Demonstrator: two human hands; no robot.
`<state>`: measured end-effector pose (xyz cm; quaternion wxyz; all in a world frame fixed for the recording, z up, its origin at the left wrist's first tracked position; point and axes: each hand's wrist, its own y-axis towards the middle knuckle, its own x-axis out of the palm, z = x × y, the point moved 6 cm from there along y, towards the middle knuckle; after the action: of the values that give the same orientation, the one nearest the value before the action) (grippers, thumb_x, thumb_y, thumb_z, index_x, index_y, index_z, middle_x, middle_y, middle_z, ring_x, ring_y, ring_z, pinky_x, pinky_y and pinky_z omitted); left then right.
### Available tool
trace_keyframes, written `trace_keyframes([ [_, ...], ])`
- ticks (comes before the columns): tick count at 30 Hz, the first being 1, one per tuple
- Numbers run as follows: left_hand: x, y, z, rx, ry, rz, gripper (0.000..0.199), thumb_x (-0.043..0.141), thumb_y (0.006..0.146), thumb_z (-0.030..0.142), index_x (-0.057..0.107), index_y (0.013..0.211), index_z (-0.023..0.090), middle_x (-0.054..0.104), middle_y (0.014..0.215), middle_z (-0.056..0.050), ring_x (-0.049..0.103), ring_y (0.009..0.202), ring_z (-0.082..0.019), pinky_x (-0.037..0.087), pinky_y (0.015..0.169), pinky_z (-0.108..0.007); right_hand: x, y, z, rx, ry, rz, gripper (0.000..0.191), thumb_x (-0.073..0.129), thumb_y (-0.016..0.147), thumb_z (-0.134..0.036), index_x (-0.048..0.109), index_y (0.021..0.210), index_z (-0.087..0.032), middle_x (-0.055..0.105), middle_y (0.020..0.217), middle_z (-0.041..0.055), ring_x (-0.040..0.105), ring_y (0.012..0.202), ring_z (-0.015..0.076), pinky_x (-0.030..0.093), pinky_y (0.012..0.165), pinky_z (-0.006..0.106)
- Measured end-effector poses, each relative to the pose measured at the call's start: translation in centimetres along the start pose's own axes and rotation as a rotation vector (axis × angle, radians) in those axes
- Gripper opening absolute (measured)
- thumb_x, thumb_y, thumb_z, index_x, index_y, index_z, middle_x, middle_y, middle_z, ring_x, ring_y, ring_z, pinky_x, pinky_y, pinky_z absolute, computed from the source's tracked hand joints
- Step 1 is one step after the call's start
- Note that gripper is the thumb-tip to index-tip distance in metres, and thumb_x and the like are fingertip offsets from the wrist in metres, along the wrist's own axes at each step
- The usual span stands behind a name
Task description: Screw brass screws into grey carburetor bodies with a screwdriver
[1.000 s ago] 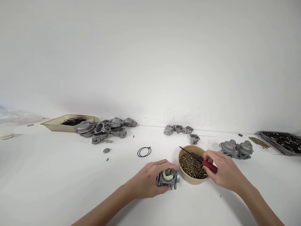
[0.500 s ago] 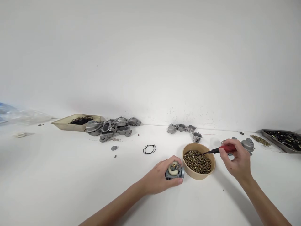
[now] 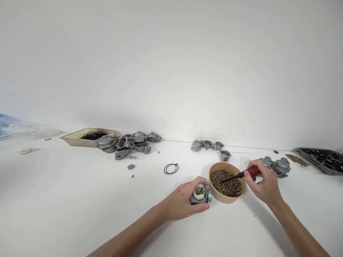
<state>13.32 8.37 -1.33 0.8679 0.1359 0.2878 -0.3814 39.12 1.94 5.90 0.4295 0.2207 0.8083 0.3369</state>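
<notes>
My left hand (image 3: 184, 201) is closed around a grey metal housing (image 3: 200, 193) whose open side faces up and shows a cream ring-shaped part. Just right of it stands a tan round bowl (image 3: 226, 200) full of small brass-coloured screws (image 3: 227, 184). My right hand (image 3: 265, 182) grips a screwdriver (image 3: 252, 172) by its red handle, right of the bowl. The dark shaft slants down to the left over the bowl, with its tip at the screws.
Grey metal parts (image 3: 125, 144) lie piled beside a cream tray (image 3: 85, 141) of black rings. Several more (image 3: 207, 145) lie behind the bowl, others (image 3: 281, 166) at right. Two black rings (image 3: 170, 168) lie mid-table. A dark tray (image 3: 325, 160) stands far right.
My right hand has moved a little left, and the screwdriver's tip is now lower and nearer the middle of the screws. My left hand still holds the housing, nearly in place.
</notes>
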Motion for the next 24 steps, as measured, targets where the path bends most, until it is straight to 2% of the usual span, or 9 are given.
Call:
trace_keyframes([
  [7,0.2,0.1,0.3,0.020,0.008,0.028,0.044,0.069,0.087,0.047,0.054,0.124,0.030,0.069,0.108,-0.002,0.065,0.096,-0.025,0.050,0.092,-0.039,-0.5,0.1,0.5,0.062,-0.006,0.051,0.007,0.063,0.091,-0.028,0.056,0.092,-0.026,0.067,0.069,-0.0009,0.064,0.055,0.0167,0.055,0.055,0.029],
  [16,0.5,0.1,-0.1,0.054,0.008,0.055,0.045,0.068,0.091,0.051,0.054,0.128,0.030,0.070,0.113,-0.003,0.065,0.099,-0.025,0.050,0.092,-0.038,-1.2,0.0,2.0,0.137,0.072,0.152,0.010,0.068,0.088,-0.030,0.060,0.092,-0.025,0.069,0.079,0.0035,0.068,0.065,0.0197,0.058,0.058,0.031],
  [24,0.4,0.1,0.0,0.027,-0.034,0.049,0.046,0.071,0.087,0.047,0.055,0.127,0.030,0.070,0.107,-0.001,0.065,0.098,-0.025,0.051,0.091,-0.039,-1.4,0.4,3.1,0.319,0.321,0.205,0.012,0.072,0.087,-0.030,0.061,0.090,-0.024,0.061,0.072,-0.0010,0.056,0.052,0.0134,0.053,0.049,0.026],
])
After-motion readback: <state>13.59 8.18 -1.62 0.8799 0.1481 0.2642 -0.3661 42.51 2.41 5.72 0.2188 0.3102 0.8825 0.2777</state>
